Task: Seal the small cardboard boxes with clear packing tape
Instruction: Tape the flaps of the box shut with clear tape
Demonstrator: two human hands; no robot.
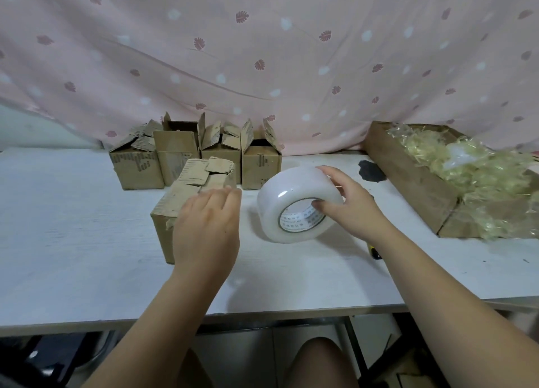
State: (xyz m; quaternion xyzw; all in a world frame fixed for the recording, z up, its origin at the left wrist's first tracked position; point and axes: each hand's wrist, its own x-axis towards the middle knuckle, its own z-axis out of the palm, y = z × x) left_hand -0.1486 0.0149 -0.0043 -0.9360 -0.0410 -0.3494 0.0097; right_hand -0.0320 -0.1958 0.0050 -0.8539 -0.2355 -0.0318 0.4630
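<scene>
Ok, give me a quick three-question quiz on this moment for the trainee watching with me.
1. True or false: the right hand grips the big white roll of clear packing tape.
2. The flat left hand is over which thing? A) the nearest brown cardboard box; B) the long cardboard tray of crumpled yellowish film; C) the black patch on the white table.
3. Fill in: behind that box, a row of ___ more small cardboard boxes stands unsealed.

Key: 1 true; 2 A; 3 four.
</scene>
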